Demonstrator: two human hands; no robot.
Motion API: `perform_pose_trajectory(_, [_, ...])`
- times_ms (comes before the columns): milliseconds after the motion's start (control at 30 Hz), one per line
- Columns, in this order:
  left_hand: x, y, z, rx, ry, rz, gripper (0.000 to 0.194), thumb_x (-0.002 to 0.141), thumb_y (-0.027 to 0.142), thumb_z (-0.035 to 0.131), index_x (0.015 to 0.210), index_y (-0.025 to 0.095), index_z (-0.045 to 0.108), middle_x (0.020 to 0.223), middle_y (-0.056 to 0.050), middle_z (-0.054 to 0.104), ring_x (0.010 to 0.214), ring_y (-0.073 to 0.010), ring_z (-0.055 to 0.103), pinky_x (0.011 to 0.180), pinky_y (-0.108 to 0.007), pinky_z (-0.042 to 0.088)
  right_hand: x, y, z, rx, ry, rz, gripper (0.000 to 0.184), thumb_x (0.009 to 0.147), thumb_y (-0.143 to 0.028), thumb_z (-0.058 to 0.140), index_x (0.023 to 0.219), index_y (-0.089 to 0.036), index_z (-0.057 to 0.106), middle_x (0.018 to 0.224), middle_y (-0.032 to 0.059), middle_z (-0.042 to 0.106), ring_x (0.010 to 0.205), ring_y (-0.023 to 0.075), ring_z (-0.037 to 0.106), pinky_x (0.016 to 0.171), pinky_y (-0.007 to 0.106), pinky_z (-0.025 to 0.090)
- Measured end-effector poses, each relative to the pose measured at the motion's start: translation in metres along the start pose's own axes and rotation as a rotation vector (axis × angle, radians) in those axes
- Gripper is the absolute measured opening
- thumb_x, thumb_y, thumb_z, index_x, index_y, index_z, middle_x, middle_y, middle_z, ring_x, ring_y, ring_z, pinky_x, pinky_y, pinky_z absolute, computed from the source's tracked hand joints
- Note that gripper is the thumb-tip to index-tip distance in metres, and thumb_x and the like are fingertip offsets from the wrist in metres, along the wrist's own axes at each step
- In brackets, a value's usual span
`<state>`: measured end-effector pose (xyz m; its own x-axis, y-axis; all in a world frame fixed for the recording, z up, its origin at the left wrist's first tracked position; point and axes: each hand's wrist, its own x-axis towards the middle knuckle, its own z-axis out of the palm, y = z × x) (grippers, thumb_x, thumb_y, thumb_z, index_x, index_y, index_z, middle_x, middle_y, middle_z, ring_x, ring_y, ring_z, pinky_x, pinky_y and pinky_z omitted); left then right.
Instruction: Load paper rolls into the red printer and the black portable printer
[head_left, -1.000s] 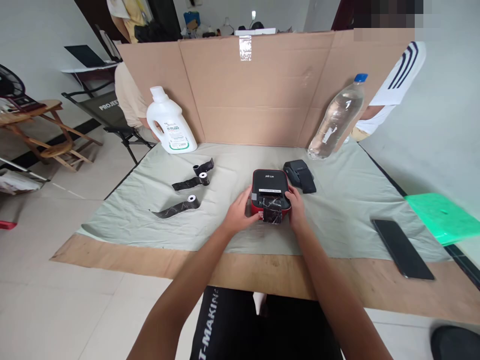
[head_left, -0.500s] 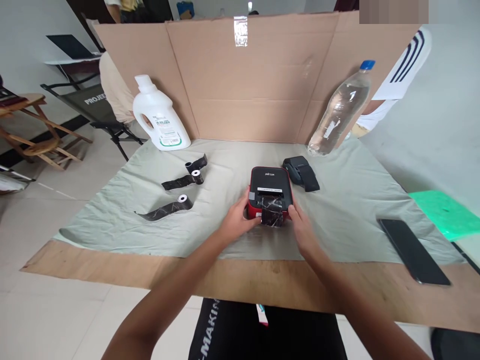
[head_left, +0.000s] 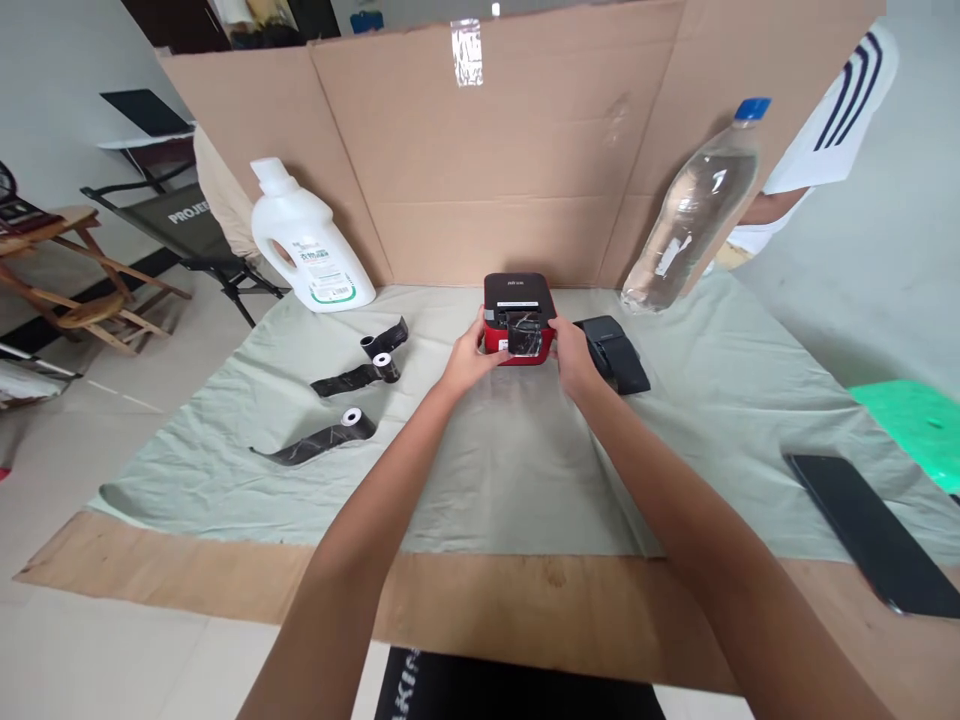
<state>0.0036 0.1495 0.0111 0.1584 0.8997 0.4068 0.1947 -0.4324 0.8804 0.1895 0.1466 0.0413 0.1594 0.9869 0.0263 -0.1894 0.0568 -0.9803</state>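
Both my hands grip a small label printer (head_left: 517,290) with a black lid and red sides, near the cardboard at the back of the cloth. A strip of black marbled paper (head_left: 524,334) hangs out of its front slot. My left hand (head_left: 469,360) holds the printer's left side, thumb across the front. Fingers of my right hand (head_left: 573,358) close on the right side. Close behind that hand lies a dark grey device with a flap (head_left: 619,356). Several rolls of black marbled paper, among them the nearest roll (head_left: 352,425), lie partly unrolled to the left.
A cardboard screen (head_left: 487,160) stands across the back. In front of it are a white detergent bottle (head_left: 311,245) and a tilted clear water bottle (head_left: 694,220). A black phone (head_left: 874,530) lies at the front right, near a green sheet (head_left: 911,425). A person's striped sleeve (head_left: 844,110) shows behind the screen.
My hands have pushed the printer away from me, toward the cardboard screen, and the cloth has wrinkled in front of it. The camera view has shifted. The paper rolls look unmoved.
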Motion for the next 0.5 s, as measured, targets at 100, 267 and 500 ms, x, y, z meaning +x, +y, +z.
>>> perform_pose_trajectory(100, [0.007,-0.019,0.006,-0.052,-0.021,-0.026,0.104,0.070,0.037,0.086,0.158,0.017,0.035,0.133,-0.012,0.068,0.123,-0.0295,0.064,0.109,-0.045,0.051,0.013,0.011,-0.003,-0.011,0.021,0.015,0.038,0.077,-0.047,0.059,0.102,-0.021,0.072,0.083,0.0017,0.071,0.087,0.0219,0.068,0.075,0.032,0.056])
perform_pose_trajectory(267, [0.013,-0.035,0.010,-0.104,-0.049,-0.044,0.101,0.072,0.043,0.085,0.156,0.018,0.035,0.134,-0.012,0.067,0.122,-0.0279,0.065,0.105,-0.042,0.053,0.024,0.017,-0.004,-0.024,0.000,0.016,0.044,0.077,-0.049,0.059,0.109,-0.022,0.071,0.086,0.0011,0.072,0.087,0.0229,0.069,0.076,0.033,0.056])
perform_pose_trajectory(500, [0.018,-0.041,0.005,-0.147,-0.075,-0.081,0.093,0.070,0.045,0.086,0.148,0.017,0.045,0.133,-0.013,0.067,0.118,-0.0291,0.067,0.102,-0.042,0.055,0.022,0.019,0.000,-0.050,-0.005,0.053,0.044,0.079,-0.048,0.057,0.114,-0.025,0.070,0.100,0.0011,0.074,0.098,0.0252,0.069,0.085,0.037,0.056])
